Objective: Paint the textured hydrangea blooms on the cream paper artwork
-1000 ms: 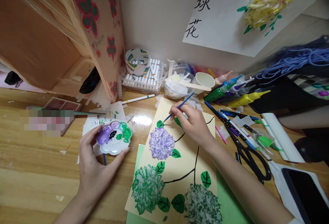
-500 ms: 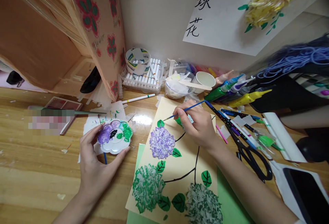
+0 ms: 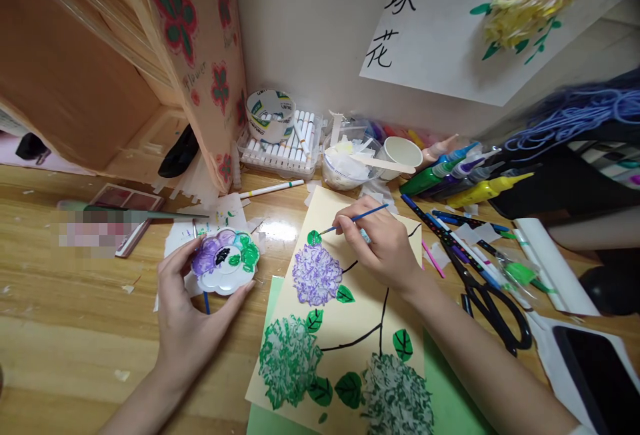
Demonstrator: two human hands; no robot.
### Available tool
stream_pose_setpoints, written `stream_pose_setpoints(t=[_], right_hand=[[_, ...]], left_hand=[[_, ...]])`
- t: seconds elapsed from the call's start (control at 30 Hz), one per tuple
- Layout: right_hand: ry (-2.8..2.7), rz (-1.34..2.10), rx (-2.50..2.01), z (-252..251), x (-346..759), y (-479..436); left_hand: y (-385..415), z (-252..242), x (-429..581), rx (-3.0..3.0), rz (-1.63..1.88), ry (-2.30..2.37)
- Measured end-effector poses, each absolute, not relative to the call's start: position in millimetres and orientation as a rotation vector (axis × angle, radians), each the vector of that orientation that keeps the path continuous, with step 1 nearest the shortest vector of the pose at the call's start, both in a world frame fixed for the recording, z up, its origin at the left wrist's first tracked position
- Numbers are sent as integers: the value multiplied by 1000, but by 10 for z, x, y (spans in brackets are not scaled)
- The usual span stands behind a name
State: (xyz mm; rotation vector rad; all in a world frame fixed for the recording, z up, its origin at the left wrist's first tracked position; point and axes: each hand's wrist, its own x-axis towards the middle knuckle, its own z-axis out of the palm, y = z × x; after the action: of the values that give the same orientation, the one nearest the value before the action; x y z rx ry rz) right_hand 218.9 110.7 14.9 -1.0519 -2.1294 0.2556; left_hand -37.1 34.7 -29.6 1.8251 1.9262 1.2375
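Observation:
My right hand (image 3: 383, 242) pinches a thin blue paintbrush (image 3: 357, 216), its tip at a small green leaf (image 3: 314, 238) above a purple-and-white textured flower (image 3: 317, 274). These are on a cream sheet (image 3: 350, 315) with black stems, more green leaves and two further flowers, one green (image 3: 290, 360) and one dark green (image 3: 397, 395). My left hand (image 3: 193, 315) grips a white flower-shaped palette (image 3: 225, 278) by its edges, with purple, black and green paint in it. Part of the sheet lies hidden beneath my right hand and forearm.
Green paper (image 3: 450, 395) lies under the sheet. To the right are black scissors (image 3: 493, 308), pens and a phone (image 3: 597, 375). Along the wall stand a marker box (image 3: 280, 162) with a tape roll (image 3: 271, 115), a paper cup (image 3: 401, 155) and paint bottles (image 3: 470, 188). A decorated box (image 3: 210, 75) rises at left.
The brush has tilted a little lower in my right hand, its tip staying by the same upper leaf. My left hand still holds the palette. The whole view has shifted slightly.

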Motion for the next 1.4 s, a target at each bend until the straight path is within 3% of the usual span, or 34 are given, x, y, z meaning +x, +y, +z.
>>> stream_pose_setpoints(t=[1.4], right_hand=[[-2043,351,-1024,107,2154,1097]], left_hand=[[349,-313,-391,1842,1254,1923]])
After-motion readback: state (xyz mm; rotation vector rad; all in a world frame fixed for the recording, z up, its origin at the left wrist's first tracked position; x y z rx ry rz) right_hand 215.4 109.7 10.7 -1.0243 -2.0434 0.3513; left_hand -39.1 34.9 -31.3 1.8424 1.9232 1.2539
